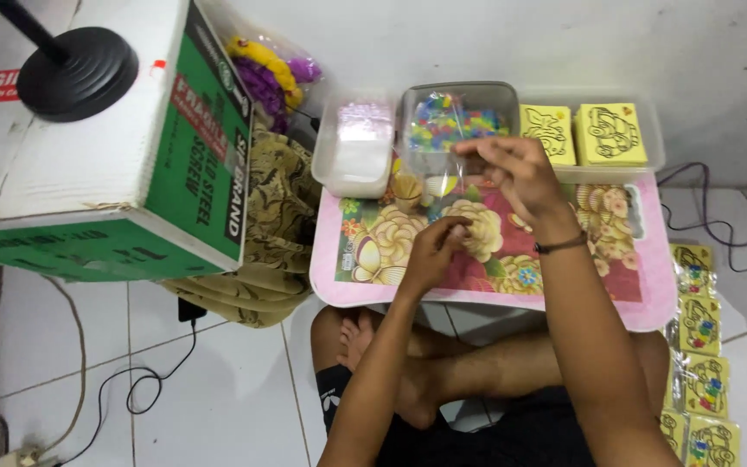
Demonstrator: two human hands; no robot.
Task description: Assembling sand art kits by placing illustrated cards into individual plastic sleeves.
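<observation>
From where I watch, both hands work over a small pink tabletop [494,298] with a flower print, set above my crossed legs on the white tiled floor [218,380]. My left hand [434,251] has its grip pinched at the lower edge of a clear plastic bag [443,177], fingers curled together near the middle of the flowers. My right hand [520,173] is raised higher, its grip closed on the top of the same bag, and a dark band sits on that wrist. The bag hangs between the two hands, above the back part of the tabletop, just in front of a clear tub of mixed coloured beads [460,121]. To the left of that tub stands a clear tub with pale contents [356,147], and to its right a tray holds two stacks of yellow picture cards [585,134]. A small cup of wooden sticks [406,190] stands near the bag. On the floor to the right lies a row of packed yellow cards [700,346]. A big white and green cardboard box [105,147] fills the left.
</observation>
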